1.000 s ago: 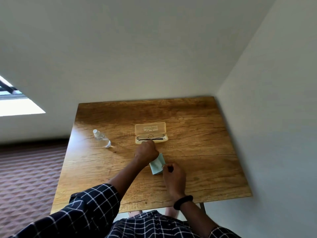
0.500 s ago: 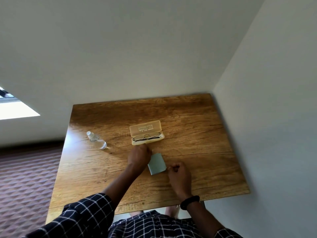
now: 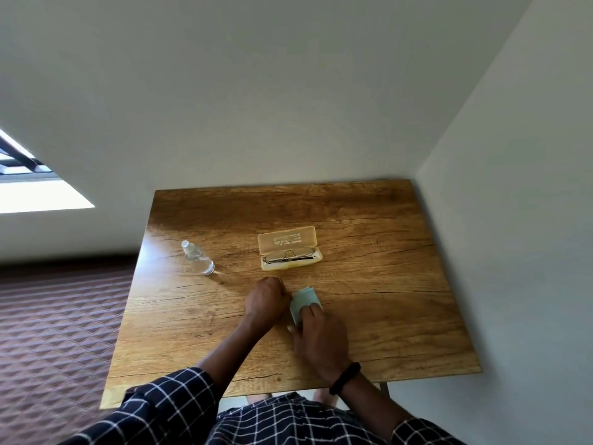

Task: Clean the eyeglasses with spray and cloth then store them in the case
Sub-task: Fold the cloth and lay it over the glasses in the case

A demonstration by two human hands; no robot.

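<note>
The eyeglasses point(image 3: 288, 254) lie folded in the open pale yellow case point(image 3: 286, 241), lid up, at the middle of the wooden table point(image 3: 385, 284). A small clear spray bottle point(image 3: 197, 257) lies on its side to the left of the case. In front of the case a folded light green cloth point(image 3: 303, 301) lies on the table. My left hand point(image 3: 265, 300) touches the cloth's left edge with curled fingers. My right hand point(image 3: 321, 338) rests on the cloth's near end and covers part of it.
The table stands in a corner, with walls behind it and to its right. A patterned carpet point(image 3: 57, 332) spreads to the left. My checked sleeves fill the bottom of the view.
My right hand has moved forward onto the cloth, which now looks folded smaller. My left hand stays at the cloth's left edge. The camera has shifted slightly.
</note>
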